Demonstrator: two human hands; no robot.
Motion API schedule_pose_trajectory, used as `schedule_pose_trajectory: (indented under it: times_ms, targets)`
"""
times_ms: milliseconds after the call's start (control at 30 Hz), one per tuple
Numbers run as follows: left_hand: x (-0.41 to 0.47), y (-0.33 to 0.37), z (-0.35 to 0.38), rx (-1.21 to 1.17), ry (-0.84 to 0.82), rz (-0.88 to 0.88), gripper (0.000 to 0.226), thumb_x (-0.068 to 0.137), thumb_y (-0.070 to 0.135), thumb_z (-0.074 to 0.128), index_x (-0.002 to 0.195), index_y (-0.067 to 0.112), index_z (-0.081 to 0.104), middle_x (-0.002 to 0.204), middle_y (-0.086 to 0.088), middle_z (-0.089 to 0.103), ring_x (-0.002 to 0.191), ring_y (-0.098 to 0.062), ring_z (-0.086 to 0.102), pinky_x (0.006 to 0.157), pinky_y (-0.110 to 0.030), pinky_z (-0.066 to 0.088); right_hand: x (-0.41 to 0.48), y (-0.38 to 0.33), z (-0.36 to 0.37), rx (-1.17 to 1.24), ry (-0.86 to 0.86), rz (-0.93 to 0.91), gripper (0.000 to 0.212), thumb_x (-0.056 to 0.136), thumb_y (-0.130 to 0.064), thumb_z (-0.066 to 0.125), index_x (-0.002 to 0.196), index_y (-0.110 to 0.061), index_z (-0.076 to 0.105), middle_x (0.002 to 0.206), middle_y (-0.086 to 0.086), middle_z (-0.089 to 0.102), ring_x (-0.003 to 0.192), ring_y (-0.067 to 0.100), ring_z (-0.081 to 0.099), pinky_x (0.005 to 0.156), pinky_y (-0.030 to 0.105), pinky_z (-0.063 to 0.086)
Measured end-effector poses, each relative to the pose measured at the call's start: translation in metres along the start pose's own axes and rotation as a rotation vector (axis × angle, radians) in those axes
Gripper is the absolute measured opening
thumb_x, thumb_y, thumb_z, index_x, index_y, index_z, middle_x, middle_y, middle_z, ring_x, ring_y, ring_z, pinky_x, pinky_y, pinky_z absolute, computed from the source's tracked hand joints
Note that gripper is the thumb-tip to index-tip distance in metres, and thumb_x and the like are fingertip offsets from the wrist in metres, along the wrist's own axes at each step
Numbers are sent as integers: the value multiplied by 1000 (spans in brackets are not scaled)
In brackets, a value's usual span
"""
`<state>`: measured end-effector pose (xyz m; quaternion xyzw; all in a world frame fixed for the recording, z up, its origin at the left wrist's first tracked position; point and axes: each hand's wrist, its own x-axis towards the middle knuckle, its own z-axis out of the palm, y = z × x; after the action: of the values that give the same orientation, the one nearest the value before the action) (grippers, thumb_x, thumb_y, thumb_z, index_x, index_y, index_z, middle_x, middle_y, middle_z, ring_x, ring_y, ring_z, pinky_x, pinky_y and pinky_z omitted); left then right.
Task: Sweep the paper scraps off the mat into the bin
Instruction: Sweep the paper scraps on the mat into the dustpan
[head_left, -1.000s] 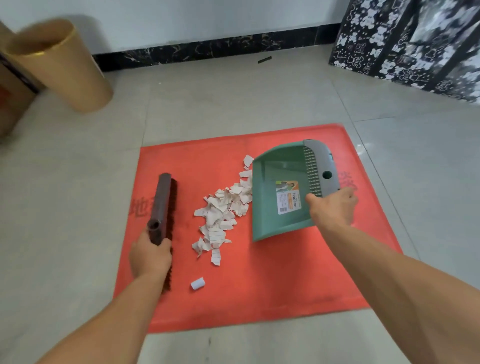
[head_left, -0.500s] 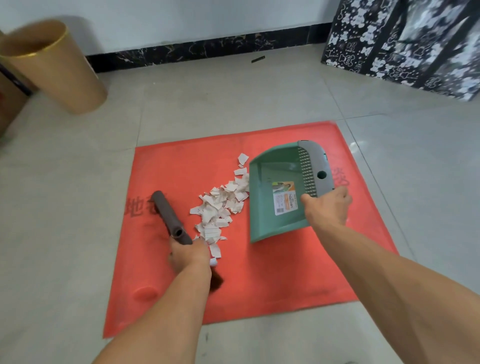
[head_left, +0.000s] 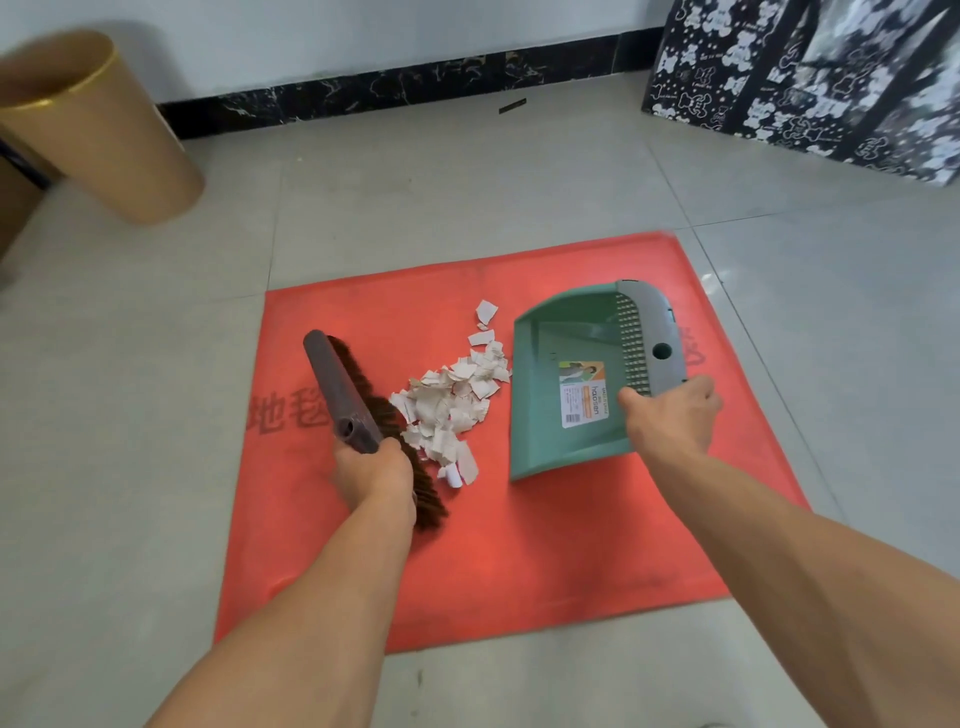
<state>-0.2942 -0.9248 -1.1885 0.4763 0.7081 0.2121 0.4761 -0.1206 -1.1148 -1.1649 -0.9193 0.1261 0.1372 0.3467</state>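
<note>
1. Left hand (head_left: 371, 475) wraps the near end of the dark grey plastic-backed, brown-bristled long brush (head_left: 340, 395). Fingers are curled right round it in a full firm grip. Bristles are down on the red rubber floor mat (head_left: 519, 561), prob. so it can rake sideways.
2. Right hand (head_left: 670, 415) pinches the near corner of the green plastic dustpan (head_left: 561, 384) at its grey comb rim, thumb inside, fingers behind. Reads as a bracing hold so the pan won't slide when paper hits it.
3. Torn white paper scraps (head_left: 452, 405) lie on the mat btwn brush and dustpan. Bristles touch the pile's near-left part, and the far scraps sit just beside the pan lip. One small rolled bit (head_left: 454, 475) is at the near end, next to the bristles.
4. Brush long axis is diagonal, from the end in the hand out to a far-left tip. Bristle face points right, at the pile.
5. Dustpan mouth points left toward the scraps, w/ its lip running near-to-far. Comb wall is on the right. Can't tell if the lip sits flat on the mat.
6. Pile long axis slants near-left to far-right, so brush and pile make a V closing toward the person.
7. Tan round plastic bin (head_left: 104, 135) stands mouth up on the pale tiled floor (head_left: 467, 197), off the mat, far left, well apart from both hands. Pan holds no scraps, so judged gather stage, w/ the dump into the bin not yet begun.
</note>
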Motion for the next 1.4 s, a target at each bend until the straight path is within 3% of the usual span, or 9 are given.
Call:
schedule_pose_trajectory:
  times_ms: [67, 167, 333, 567, 900, 1133, 1300, 1400]
  targets:
    - [9, 3, -7, 117, 17, 81, 48, 82, 11, 60, 128, 22, 51, 118, -11, 59, 94, -33, 60, 83, -35, 48, 0, -1, 0, -1, -3, -1, 64, 77, -25, 71, 125, 3, 38, 132, 21, 40, 109, 43, 52, 85, 45, 46]
    - [31, 8, -20, 380, 9, 232, 54, 79, 12, 63, 131, 21, 51, 123, -17, 51, 105, -39, 57, 96, -41, 46, 3, -1, -1, 8, -4, 0, 64, 78, -24, 70, 125, 4, 38, 133, 22, 39, 109, 42, 51, 86, 45, 45]
    - [55, 12, -27, 631, -105, 375, 54, 82, 13, 63, 134, 23, 50, 124, -20, 47, 115, -42, 49, 94, -40, 41, 7, 6, -3, 23, 1, 20, 61, 80, -23, 70, 124, 5, 38, 132, 23, 40, 106, 40, 52, 86, 43, 43]
    - [34, 3, -2, 621, -274, 462, 45, 81, 15, 63, 125, 17, 57, 112, -16, 59, 106, -37, 57, 92, -41, 46, 15, 13, -1, 54, 3, 69, 60, 82, -23, 70, 125, 6, 39, 132, 24, 40, 88, 29, 40, 82, 43, 42]
    - [54, 51, 17, 498, -97, 625, 44, 81, 13, 60, 125, 12, 55, 115, -17, 55, 109, -36, 53, 96, -42, 42, 32, 18, 2, 73, 6, 82, 57, 80, -25, 70, 121, 4, 42, 127, 21, 44, 87, 29, 44, 74, 37, 40]
    - [89, 91, 73, 847, -255, 810, 52, 81, 11, 59, 131, 25, 53, 115, -20, 56, 109, -42, 51, 94, -43, 44, 39, 21, 4, 105, 0, 92, 55, 76, -25, 72, 116, 2, 45, 121, 18, 49, 94, 34, 54, 82, 45, 51]
    - [89, 95, 90, 1127, -334, 893, 44, 83, 12, 58, 126, 24, 54, 117, -17, 56, 109, -43, 52, 88, -47, 47, 40, 22, 4, 94, 4, 72, 54, 78, -25, 71, 117, 2, 44, 122, 18, 48, 90, 29, 50, 82, 43, 49]
    - [93, 96, 79, 1164, -386, 914, 43, 83, 10, 60, 124, 21, 55, 118, -15, 58, 108, -41, 54, 84, -44, 46, 40, 23, 4, 97, 3, 77, 55, 78, -25, 71, 117, 2, 44, 121, 18, 48, 91, 30, 50, 83, 44, 49]
